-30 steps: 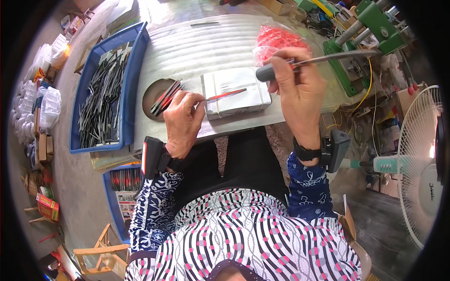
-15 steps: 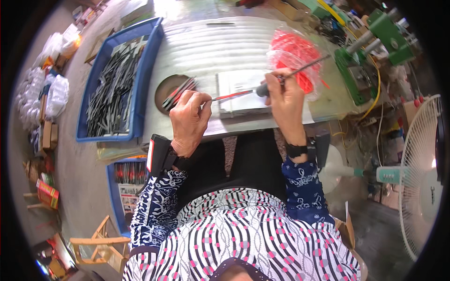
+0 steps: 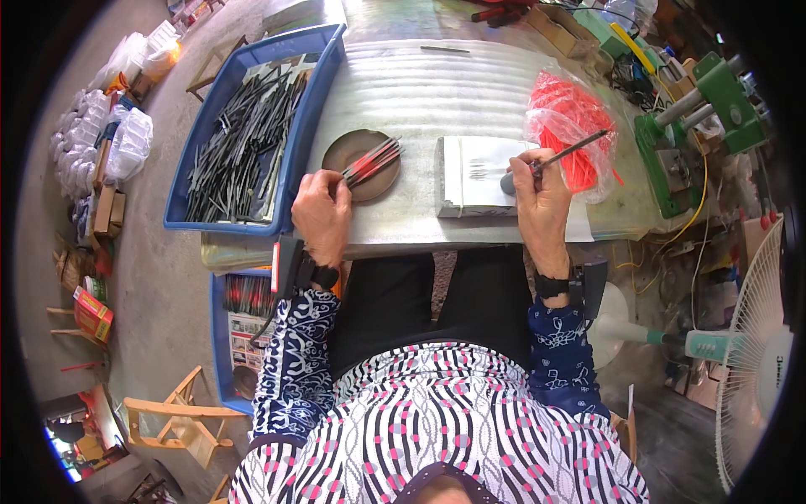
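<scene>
Here, the left hand (image 3: 322, 217) is at the round dish (image 3: 382, 185), by red-and-black strips (image 3: 372, 160) slanting up rightward; I cannot tell its grip. The right hand (image 3: 544, 195) has its grip closed around a dark tool (image 3: 576, 149), over the white-topped block (image 3: 480, 191), shaft diagonal, tip upper right. Dark lettering marks the fan (image 3: 768, 357).

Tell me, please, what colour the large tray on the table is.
The large tray is blue; it shows best in the head view.
</scene>
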`<state>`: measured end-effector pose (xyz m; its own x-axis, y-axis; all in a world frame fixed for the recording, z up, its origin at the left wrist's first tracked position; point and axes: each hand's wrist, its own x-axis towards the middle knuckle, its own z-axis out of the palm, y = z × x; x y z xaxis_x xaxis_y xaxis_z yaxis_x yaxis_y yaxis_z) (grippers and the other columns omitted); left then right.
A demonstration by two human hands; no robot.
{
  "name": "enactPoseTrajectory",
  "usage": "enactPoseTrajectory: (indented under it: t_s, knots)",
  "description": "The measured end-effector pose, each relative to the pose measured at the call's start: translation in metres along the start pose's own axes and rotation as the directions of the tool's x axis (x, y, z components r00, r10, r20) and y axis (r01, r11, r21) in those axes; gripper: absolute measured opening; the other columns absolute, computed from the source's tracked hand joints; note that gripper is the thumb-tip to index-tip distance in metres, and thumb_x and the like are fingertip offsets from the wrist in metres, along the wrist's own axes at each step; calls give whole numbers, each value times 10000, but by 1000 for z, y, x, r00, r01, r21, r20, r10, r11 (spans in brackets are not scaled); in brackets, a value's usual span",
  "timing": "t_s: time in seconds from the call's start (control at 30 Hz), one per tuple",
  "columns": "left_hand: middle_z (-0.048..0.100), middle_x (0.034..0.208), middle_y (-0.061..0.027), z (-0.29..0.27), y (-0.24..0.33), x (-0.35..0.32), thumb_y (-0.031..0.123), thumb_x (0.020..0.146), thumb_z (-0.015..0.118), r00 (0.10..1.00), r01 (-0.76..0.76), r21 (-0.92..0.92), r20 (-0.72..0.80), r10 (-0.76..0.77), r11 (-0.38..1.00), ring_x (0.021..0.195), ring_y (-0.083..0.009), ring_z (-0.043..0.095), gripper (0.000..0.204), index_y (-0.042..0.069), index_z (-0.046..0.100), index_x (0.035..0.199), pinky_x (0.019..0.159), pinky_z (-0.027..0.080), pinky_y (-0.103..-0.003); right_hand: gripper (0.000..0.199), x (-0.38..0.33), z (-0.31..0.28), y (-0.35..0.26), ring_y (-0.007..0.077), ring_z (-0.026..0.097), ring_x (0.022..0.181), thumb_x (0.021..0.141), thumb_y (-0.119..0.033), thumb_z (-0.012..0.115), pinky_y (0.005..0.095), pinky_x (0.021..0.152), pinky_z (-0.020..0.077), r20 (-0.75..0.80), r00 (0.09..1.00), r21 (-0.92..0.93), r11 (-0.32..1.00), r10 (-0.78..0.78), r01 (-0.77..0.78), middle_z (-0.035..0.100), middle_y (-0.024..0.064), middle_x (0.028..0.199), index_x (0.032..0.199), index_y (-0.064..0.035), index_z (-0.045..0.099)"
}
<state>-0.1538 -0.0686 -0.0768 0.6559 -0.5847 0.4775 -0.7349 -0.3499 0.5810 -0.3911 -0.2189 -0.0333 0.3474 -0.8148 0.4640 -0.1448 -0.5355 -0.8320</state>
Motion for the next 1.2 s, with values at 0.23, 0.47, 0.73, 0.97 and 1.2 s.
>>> enactPoseTrajectory:
  t_s: [0.23,0.47,0.73,0.97,1.2]
  knots:
    - [640,817,-134,2,-3,2,87,836,676,1000,-8,50,-7,8,999,719,-294,651,75,36,690,889,660,518,-379,121,-1,-2,1,77,514,589,954,-125,646,254,541,426,-2,1000,-15,1000,-8,8,546,29,673,964,-34,567]
    - [637,831,-80,-42,14,-1,76,820,704,965,-260,73,-8,262,963,651,-219,645,165,100,709,983,579,510,-330,133,-1,-3,2,82,462,646,969,-149,636,246,585,408,-6,1000,-19,1000,18,-18,508,15,706,959,-39,562]
    - [690,865,-124,-99,-45,68,177,860,649,971,-137,519,237,11,844,784,-341,685,97,104,706,893,673,550,-436,151,-2,-4,3,80,459,659,980,-181,626,243,596,403,12,999,1,999,48,-48,514,4,729,963,-47,557]
    - [697,880,-188,-82,-102,93,151,769,667,857,-149,473,500,-125,868,861,-375,684,129,72,702,865,757,555,-475,85,-1,-2,3,26,435,639,994,-142,583,192,567,359,2,1000,16,1000,-17,17,601,-18,818,999,-59,568]
    - [671,913,-186,-69,-130,98,176,727,688,844,-189,523,520,-135,831,869,-401,660,200,54,651,881,758,535,-492,133,-1,-4,3,92,566,591,935,-120,668,268,535,442,-32,994,-34,994,-108,107,591,37,684,991,-31,586]
